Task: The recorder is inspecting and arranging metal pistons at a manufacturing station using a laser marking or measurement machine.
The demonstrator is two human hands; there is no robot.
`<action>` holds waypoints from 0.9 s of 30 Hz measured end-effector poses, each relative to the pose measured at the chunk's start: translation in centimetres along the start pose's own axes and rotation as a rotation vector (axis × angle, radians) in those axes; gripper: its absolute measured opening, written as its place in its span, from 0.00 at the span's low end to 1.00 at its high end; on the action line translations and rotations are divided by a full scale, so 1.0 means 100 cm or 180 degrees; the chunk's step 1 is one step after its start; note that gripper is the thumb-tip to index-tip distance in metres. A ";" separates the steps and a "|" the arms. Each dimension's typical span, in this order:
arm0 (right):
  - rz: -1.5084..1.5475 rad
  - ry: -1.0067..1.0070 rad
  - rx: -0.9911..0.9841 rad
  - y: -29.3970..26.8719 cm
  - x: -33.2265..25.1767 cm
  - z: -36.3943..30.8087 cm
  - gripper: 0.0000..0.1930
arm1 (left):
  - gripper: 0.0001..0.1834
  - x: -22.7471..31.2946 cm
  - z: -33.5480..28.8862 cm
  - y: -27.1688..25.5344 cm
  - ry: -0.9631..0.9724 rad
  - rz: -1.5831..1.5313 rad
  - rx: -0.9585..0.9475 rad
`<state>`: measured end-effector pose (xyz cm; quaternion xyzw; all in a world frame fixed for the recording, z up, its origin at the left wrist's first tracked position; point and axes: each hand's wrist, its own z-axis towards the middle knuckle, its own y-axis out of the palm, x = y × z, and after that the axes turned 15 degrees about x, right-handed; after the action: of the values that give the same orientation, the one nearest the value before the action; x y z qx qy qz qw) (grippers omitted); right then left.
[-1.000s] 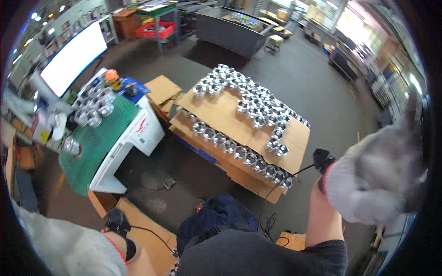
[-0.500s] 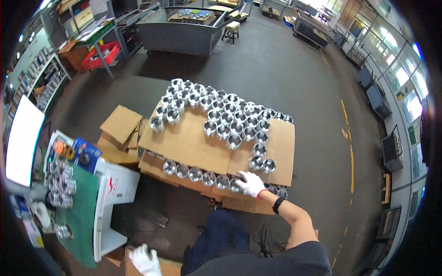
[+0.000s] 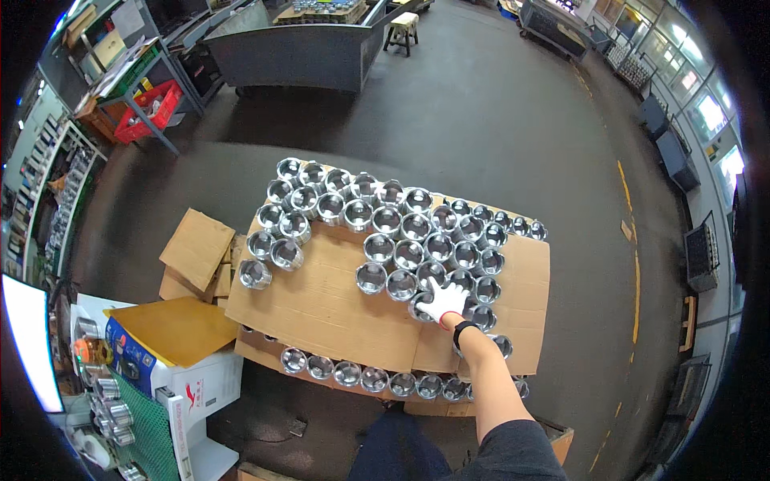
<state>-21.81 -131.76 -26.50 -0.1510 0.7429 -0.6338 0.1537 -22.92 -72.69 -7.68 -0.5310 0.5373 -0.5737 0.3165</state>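
Observation:
My right hand [image 3: 445,302], in a white glove with a red cuff, reaches over the cardboard-topped stack. Its fingers are spread at the rim of a shiny metal piston [image 3: 419,308] in the front of the right-hand group, and the palm partly covers the pistons around it. Whether the fingertips press on one cannot be seen. Other pistons [image 3: 370,277] stand upright in rows on the cardboard sheet [image 3: 337,293]. Below its near edge, another row of pistons [image 3: 347,373] sits on a lower layer. My left hand is out of view.
At left stands a white box [image 3: 210,385] beside a green mat [image 3: 152,425] with more pistons, and a bright screen [image 3: 30,345]. Folded cardboard [image 3: 196,248] lies left of the stack. A grey metal bin [image 3: 297,56] and a stool [image 3: 403,30] are farther off.
My right hand has moved forward from the lower row to the pistons on top. My left hand has left the view. The view has shifted, bringing the stack nearer.

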 end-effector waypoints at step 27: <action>0.0815 0.0747 0.0420 0.064 -0.002 -0.017 0.28 | 0.28 -0.212 -0.118 0.188 0.1551 0.1760 -0.0128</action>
<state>-22.51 -129.20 -32.58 0.0301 0.7257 -0.6696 0.1550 -33.03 -53.73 -29.68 -0.2195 0.7313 -0.5655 0.3118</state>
